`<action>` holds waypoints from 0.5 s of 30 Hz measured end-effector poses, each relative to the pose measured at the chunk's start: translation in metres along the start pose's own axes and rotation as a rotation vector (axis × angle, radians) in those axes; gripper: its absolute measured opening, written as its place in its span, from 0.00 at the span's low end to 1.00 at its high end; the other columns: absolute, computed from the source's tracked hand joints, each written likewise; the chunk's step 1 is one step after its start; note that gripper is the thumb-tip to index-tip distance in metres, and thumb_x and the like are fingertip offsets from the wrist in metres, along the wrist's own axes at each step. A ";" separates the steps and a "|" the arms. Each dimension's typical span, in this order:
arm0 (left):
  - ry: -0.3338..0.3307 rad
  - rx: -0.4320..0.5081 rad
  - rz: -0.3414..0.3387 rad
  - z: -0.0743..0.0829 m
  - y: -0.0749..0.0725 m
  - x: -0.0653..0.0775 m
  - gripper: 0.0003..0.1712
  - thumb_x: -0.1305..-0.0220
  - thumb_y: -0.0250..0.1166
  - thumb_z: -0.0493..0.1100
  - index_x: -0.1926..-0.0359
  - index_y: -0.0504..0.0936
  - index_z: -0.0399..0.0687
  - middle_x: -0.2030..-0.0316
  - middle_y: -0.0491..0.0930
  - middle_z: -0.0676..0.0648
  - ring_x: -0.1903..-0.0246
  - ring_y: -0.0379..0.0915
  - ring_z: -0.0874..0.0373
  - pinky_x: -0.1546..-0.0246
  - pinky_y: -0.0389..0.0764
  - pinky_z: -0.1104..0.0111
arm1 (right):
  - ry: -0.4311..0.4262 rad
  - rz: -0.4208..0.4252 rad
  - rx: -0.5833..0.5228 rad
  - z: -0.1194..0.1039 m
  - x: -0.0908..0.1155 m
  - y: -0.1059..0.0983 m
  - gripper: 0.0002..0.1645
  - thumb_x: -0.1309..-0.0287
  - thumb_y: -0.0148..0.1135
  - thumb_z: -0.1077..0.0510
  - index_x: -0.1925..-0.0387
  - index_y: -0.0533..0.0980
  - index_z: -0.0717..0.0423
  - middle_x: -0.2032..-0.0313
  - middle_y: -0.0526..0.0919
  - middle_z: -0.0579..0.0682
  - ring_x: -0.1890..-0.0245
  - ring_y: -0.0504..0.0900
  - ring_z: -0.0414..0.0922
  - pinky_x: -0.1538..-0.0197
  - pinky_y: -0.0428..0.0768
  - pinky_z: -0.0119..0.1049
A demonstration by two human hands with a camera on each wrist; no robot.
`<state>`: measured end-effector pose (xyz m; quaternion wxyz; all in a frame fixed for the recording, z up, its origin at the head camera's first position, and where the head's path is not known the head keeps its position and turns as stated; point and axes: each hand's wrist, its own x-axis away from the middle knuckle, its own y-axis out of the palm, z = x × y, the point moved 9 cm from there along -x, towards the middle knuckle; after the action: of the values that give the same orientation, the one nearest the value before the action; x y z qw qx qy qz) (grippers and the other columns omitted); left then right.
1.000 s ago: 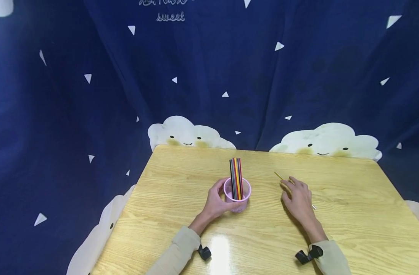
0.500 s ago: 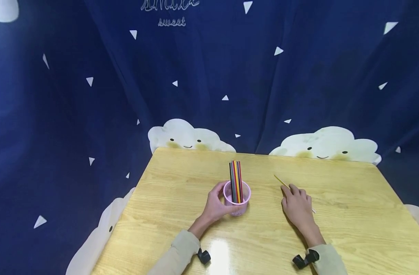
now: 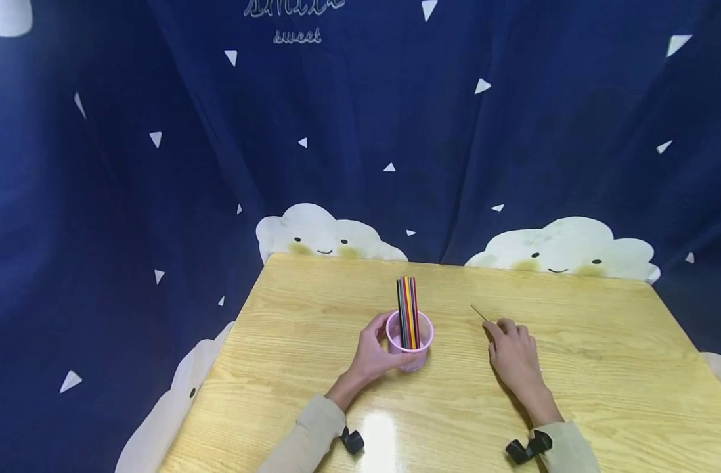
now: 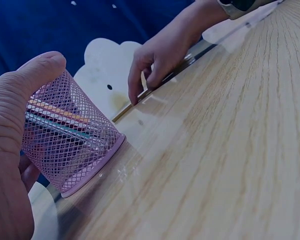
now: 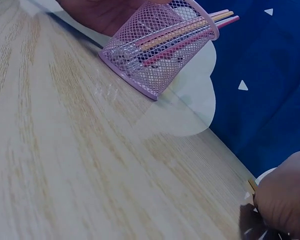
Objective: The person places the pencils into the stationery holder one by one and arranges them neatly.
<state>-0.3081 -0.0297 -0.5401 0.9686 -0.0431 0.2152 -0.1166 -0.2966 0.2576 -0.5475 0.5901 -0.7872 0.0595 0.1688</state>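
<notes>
My left hand [image 3: 369, 355] holds a pink mesh pen cup [image 4: 72, 145] upright on the table, thumb and fingers round its side. Several thin coloured sticks [image 3: 407, 305], black, grey, red and yellow, stand in it and lean against the rim. To the right, my right hand [image 3: 516, 358] is low over the tabletop, its thumb and forefinger pinching a thin yellow stick [image 3: 479, 311]. That stick lies slantwise, its far tip beyond the fingers and its middle hidden under the hand. In the right wrist view only the stick's tip shows beside the hand.
The wooden table [image 3: 313, 289] reflects a bright light near its front. Behind it hangs a dark blue curtain [image 3: 349, 131] with white triangles and smiling clouds [image 3: 567, 246]. Each wrist wears a black camera strap, the right one [image 3: 528, 448] beside a beige sleeve.
My right hand has lowered onto the yellow stick and its fingers have closed in on it; the stick's near end is now mostly hidden. The left hand and cup stay in place.
</notes>
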 end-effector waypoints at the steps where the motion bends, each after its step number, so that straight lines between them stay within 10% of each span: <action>1: -0.003 0.003 0.000 0.000 0.000 0.000 0.50 0.62 0.87 0.35 0.33 0.76 0.42 0.42 0.83 0.43 0.45 0.81 0.50 0.38 0.82 0.57 | -0.007 0.008 -0.001 -0.001 0.000 -0.001 0.22 0.34 0.60 0.67 0.40 0.79 0.62 0.44 0.77 0.68 0.52 0.75 0.71 0.58 0.75 0.63; 8: -0.009 0.041 0.006 0.003 0.001 -0.001 0.51 0.64 0.86 0.32 0.33 0.76 0.39 0.41 0.82 0.39 0.42 0.79 0.40 0.36 0.80 0.48 | -0.042 0.052 0.005 -0.005 -0.003 -0.006 0.16 0.35 0.63 0.70 0.47 0.84 0.61 0.51 0.81 0.64 0.60 0.77 0.65 0.63 0.76 0.58; 15: -0.015 0.019 0.004 0.001 0.000 -0.001 0.50 0.62 0.87 0.34 0.34 0.77 0.43 0.42 0.82 0.44 0.43 0.80 0.49 0.36 0.81 0.59 | -0.030 0.020 0.006 -0.006 -0.003 -0.008 0.20 0.44 0.67 0.70 0.48 0.84 0.63 0.51 0.82 0.65 0.60 0.78 0.66 0.62 0.77 0.58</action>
<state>-0.3083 -0.0293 -0.5384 0.9709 -0.0341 0.2068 -0.1162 -0.2962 0.2540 -0.5372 0.5915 -0.7823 0.0590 0.1863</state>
